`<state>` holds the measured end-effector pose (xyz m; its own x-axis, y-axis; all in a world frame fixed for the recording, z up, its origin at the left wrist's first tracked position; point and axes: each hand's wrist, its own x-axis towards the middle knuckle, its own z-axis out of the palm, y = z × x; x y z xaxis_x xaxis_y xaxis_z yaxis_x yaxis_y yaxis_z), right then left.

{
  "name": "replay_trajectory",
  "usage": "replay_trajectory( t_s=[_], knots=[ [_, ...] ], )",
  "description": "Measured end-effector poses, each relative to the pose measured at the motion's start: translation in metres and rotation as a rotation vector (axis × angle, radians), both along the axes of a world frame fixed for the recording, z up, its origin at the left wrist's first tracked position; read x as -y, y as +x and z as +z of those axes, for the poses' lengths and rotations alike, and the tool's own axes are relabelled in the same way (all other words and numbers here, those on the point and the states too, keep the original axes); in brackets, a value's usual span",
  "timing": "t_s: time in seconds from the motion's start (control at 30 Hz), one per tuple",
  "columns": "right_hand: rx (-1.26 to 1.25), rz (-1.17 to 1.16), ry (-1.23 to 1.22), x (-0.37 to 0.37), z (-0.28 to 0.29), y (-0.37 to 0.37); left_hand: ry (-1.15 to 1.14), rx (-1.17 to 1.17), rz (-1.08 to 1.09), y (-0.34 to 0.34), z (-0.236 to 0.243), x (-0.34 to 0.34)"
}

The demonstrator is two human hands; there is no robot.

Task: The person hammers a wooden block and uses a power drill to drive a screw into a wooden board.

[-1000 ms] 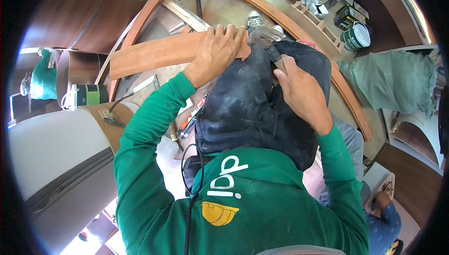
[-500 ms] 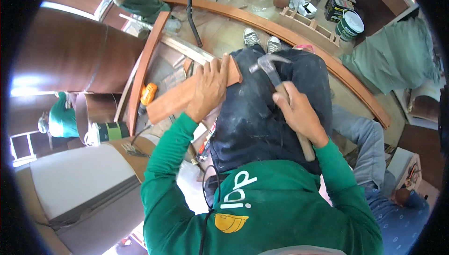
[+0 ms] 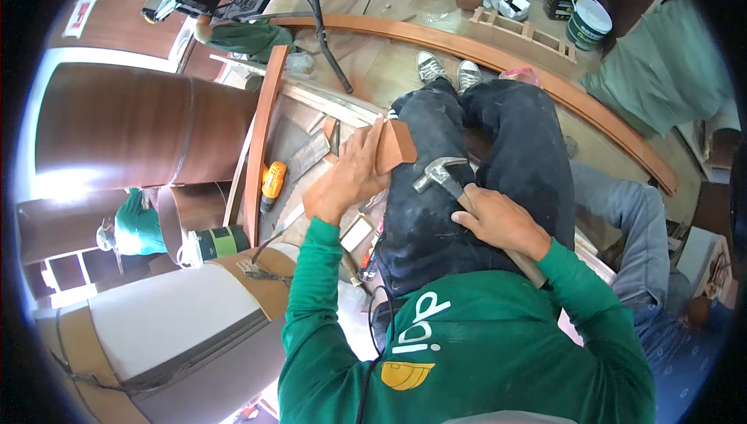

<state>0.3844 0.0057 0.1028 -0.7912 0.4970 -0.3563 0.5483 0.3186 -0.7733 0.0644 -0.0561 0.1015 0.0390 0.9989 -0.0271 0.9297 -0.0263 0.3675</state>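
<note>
My left hand (image 3: 352, 169) is wrapped over a short reddish-brown wooden board (image 3: 398, 146) by my left thigh. The board's far end shows its cut face, and much of its length is hidden under the hand and wrist. My right hand (image 3: 502, 220) is closed around the handle of a claw hammer (image 3: 441, 173). The hammer's metal head is over my left thigh, a little below and to the right of the board's end and apart from it. The handle's butt comes out beneath my right wrist.
A long curved wooden piece (image 3: 436, 38) arcs beyond my shoes. To the left are an upright plank (image 3: 263, 140), an orange power tool (image 3: 273, 180) and a padded grey-white piece (image 3: 175, 319). A person's grey trouser leg (image 3: 622, 210) is close on my right. A bucket (image 3: 589, 22) stands far right.
The hammer head has come down nearer my lap, its handle lying flatter. The board has turned so its end face shows more. The whole view has shifted slightly.
</note>
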Motion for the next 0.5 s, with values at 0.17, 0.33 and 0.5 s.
replay_trajectory(
  t_s=[0.17,0.33,0.5],
  knots=[
    [0.013,0.016,0.061,-0.014,0.016,0.003,-0.227,0.396,0.098,-0.016,0.023,-0.001],
    [-0.098,-0.166,0.289,-0.072,0.021,0.008,-0.208,0.728,0.256,-0.037,0.009,-0.014],
    [-0.227,-0.381,0.361,-0.128,-0.002,-0.008,-0.152,0.767,0.290,-0.021,-0.018,-0.033]
  ],
)
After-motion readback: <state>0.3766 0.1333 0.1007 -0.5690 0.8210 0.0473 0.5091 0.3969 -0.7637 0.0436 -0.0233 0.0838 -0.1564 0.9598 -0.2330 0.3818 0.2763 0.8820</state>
